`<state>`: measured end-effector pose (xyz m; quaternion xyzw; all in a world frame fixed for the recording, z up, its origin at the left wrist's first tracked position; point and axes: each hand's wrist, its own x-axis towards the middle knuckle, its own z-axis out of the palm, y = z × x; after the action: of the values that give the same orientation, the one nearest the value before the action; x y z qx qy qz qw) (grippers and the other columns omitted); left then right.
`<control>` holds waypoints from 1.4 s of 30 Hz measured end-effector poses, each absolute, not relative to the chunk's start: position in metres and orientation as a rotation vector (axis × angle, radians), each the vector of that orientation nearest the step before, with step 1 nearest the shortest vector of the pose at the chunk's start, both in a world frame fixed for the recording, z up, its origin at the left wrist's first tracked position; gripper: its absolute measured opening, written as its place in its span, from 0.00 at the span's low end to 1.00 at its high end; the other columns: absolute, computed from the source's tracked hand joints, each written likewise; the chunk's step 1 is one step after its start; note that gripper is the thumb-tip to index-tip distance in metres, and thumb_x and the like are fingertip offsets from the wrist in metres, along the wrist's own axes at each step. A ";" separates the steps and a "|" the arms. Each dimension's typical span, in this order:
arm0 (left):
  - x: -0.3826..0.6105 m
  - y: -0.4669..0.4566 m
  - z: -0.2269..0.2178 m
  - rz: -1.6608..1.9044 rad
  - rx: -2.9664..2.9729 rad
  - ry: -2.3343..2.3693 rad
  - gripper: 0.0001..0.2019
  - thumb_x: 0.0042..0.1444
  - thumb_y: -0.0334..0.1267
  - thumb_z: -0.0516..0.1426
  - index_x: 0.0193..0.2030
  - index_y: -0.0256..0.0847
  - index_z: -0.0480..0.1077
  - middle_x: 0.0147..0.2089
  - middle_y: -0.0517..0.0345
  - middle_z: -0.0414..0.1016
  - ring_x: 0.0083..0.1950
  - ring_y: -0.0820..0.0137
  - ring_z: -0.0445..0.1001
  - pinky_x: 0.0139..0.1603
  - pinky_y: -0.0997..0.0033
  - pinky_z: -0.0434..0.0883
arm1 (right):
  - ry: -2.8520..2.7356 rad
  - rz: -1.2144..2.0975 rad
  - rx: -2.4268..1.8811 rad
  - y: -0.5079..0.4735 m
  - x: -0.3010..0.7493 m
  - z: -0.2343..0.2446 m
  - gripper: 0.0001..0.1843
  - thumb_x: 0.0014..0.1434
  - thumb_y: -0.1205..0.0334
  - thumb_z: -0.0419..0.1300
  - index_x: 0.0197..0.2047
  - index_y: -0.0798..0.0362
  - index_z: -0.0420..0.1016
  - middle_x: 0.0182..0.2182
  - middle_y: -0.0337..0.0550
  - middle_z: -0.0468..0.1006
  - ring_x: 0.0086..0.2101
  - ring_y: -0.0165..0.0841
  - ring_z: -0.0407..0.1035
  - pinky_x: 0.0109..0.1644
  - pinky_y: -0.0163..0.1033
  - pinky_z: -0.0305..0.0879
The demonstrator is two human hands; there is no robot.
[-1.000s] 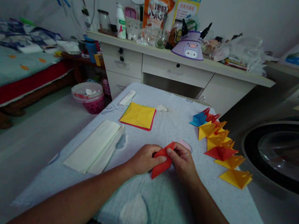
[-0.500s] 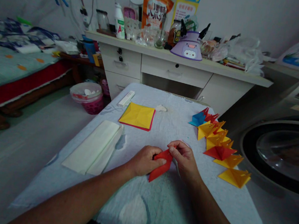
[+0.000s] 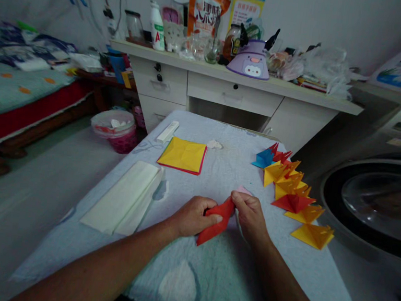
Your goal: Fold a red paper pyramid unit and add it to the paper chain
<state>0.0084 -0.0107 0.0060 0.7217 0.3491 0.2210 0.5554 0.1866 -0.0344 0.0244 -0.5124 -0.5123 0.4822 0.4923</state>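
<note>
Both my hands hold one folded red paper piece (image 3: 216, 222) just above the table with the pale towel cover (image 3: 208, 277). My left hand (image 3: 193, 215) is closed around its left side with the thumb on top. My right hand (image 3: 249, 216) pinches its upper right tip. A pink sheet (image 3: 243, 190) peeks out behind my right hand. To the right lies a row of several folded paper shapes (image 3: 292, 192), yellow, red and one blue.
A stack of square sheets, yellow on top (image 3: 182, 155), lies further back. A folded white cloth (image 3: 128, 195) lies at the left, a small white box (image 3: 168, 131) beyond it. A cluttered desk (image 3: 237, 84) stands behind, a bed (image 3: 15, 90) left, a washing machine (image 3: 376, 199) right.
The red piece has been folded narrower between my hands. My right hand shifted from its right edge up to its top tip. The view drifted slightly.
</note>
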 end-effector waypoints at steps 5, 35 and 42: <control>0.008 -0.010 0.003 0.553 1.614 0.810 0.11 0.54 0.43 0.56 0.29 0.36 0.68 0.24 0.65 0.62 0.25 0.77 0.60 0.25 0.78 0.55 | -1.176 1.238 -1.160 -0.034 0.190 0.024 0.25 0.61 0.40 0.54 0.35 0.53 0.78 0.21 0.37 0.70 0.23 0.29 0.62 0.28 0.35 0.57; 0.016 -0.002 -0.003 0.936 1.450 0.950 0.09 0.54 0.30 0.53 0.42 0.40 0.67 0.34 0.62 0.72 0.29 0.75 0.71 0.29 0.77 0.67 | -1.918 0.523 -1.199 -0.033 0.180 0.014 0.27 0.43 0.83 0.47 0.42 0.50 0.71 0.40 0.44 0.71 0.44 0.37 0.64 0.49 0.45 0.61; 0.015 0.000 -0.003 0.940 1.654 1.007 0.17 0.56 0.29 0.51 0.50 0.41 0.71 0.51 0.55 0.76 0.48 0.68 0.75 0.49 0.71 0.71 | -1.997 0.570 -1.241 -0.031 0.189 0.012 0.22 0.50 0.80 0.52 0.43 0.48 0.74 0.42 0.44 0.72 0.45 0.37 0.65 0.50 0.45 0.61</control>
<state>0.0150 -0.0001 -0.0028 0.6765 0.4117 0.3844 0.4745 0.1893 -0.0314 0.0116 -0.4798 -0.7723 0.2205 0.3533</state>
